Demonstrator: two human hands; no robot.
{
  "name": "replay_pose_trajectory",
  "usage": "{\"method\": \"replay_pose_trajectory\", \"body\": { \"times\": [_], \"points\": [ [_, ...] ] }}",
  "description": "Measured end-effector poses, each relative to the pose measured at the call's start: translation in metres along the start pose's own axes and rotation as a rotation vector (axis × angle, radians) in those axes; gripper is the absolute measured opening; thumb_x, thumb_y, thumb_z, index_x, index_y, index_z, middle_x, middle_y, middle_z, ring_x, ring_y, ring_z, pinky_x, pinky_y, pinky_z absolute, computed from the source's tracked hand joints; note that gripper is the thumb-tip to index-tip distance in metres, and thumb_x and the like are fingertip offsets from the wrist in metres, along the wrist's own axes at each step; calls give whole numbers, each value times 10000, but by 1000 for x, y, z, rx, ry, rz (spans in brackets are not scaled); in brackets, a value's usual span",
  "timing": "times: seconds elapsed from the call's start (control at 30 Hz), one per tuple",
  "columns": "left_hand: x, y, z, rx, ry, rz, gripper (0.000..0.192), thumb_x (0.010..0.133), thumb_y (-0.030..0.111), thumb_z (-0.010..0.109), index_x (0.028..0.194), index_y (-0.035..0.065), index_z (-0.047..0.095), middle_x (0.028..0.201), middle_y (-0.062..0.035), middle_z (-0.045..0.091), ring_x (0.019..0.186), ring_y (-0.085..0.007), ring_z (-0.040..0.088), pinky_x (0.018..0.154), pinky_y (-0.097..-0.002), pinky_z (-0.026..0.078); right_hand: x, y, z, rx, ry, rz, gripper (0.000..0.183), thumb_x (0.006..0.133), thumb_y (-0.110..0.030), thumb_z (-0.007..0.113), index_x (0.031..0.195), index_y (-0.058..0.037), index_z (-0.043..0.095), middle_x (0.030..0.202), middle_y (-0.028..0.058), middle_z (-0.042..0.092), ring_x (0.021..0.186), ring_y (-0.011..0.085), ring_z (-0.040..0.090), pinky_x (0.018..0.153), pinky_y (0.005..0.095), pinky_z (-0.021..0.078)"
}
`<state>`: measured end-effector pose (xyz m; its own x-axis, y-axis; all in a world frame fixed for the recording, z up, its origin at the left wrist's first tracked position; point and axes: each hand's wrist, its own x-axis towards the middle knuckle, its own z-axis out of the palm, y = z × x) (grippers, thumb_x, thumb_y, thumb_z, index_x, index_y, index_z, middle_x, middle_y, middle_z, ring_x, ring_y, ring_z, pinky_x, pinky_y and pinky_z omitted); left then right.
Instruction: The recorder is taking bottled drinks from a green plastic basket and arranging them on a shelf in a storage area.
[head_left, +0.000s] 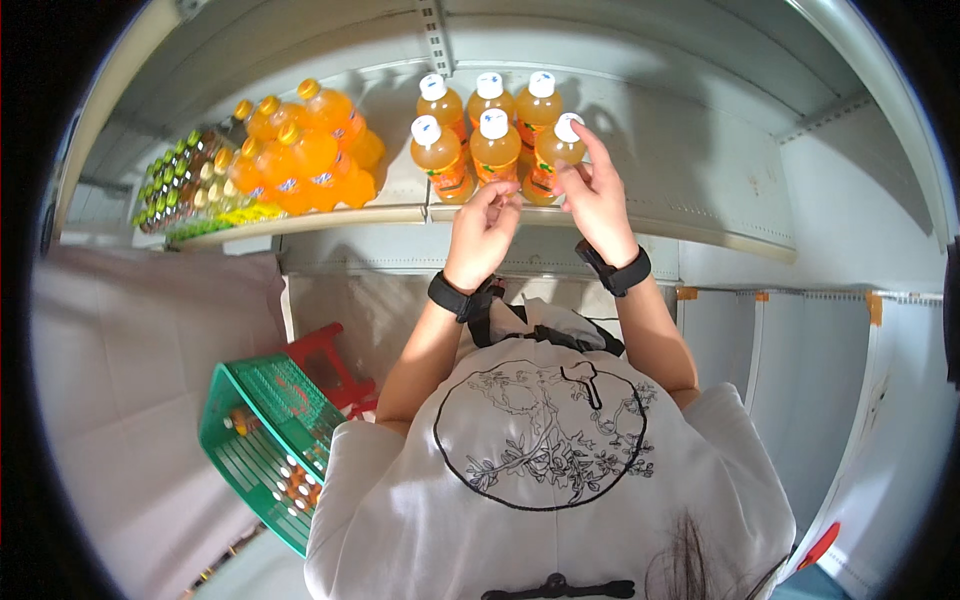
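Two short rows of plastic bottles of orange drink with white caps stand upright on a pale metal shelf (697, 180). My right hand (600, 199) is at the front right bottle (559, 146). Its index finger reaches the cap and its thumb lies over the bottle's side, fingers apart and not wrapped around it. Low in front of the front middle bottle (496, 154) is my left hand (484, 236), fingers loosely curled. Whether it touches that bottle I cannot tell. Beside it stands the front left bottle (441, 159).
Wrapped packs of orange soda bottles (307, 161) sit left on the shelf, beside dark bottles with green caps (171, 176). Below left, a green plastic basket (255, 442) holding several white-capped bottles (296, 484) adjoins a red plastic stool (330, 367). Metal panels (795, 375) stand at right.
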<state>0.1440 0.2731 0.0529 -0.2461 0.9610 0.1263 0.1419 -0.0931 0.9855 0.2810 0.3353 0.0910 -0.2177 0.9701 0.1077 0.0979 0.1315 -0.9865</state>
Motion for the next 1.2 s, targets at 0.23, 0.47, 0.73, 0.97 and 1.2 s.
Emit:
{"method": "replay_pose_trajectory", "body": {
  "times": [0.23,0.47,0.73,0.97,1.2],
  "points": [
    [-68,-1,-9,99,124,-76,193,825,99,532,977,-15,562,612,-4,553,536,-41,477,501,-196,392,-37,13,2,28,-131,108,576,822,-93,500,1331,-65,234,627,21,513,503,70,476,460,224,409],
    [-118,-6,-16,91,131,-202,185,819,83,530,971,-14,570,681,-18,572,596,-45,494,537,-205,411,-35,9,-1,-34,-79,20,697,808,-102,520,1369,-81,107,719,36,532,549,82,488,470,223,418],
    [-101,-12,-61,45,68,-240,208,851,104,487,1018,7,563,802,-31,579,733,-89,532,679,-229,438,-3,-13,10,173,-61,240,645,820,-137,528,1359,-89,178,759,48,527,609,73,488,492,201,413],
    [-73,-26,-107,-15,62,-167,197,824,84,519,983,-22,567,738,-23,588,662,-51,516,608,-202,426,2,-13,61,250,10,-156,554,830,-113,481,1336,-78,259,707,28,526,577,57,468,503,178,388],
    [-48,-36,-151,-43,-25,-111,221,829,72,489,1023,-12,555,763,-27,592,709,-68,533,656,-197,428,13,-11,116,103,-5,15,580,822,-82,495,1342,-71,240,711,26,536,608,64,496,512,207,408]
  ]
}}
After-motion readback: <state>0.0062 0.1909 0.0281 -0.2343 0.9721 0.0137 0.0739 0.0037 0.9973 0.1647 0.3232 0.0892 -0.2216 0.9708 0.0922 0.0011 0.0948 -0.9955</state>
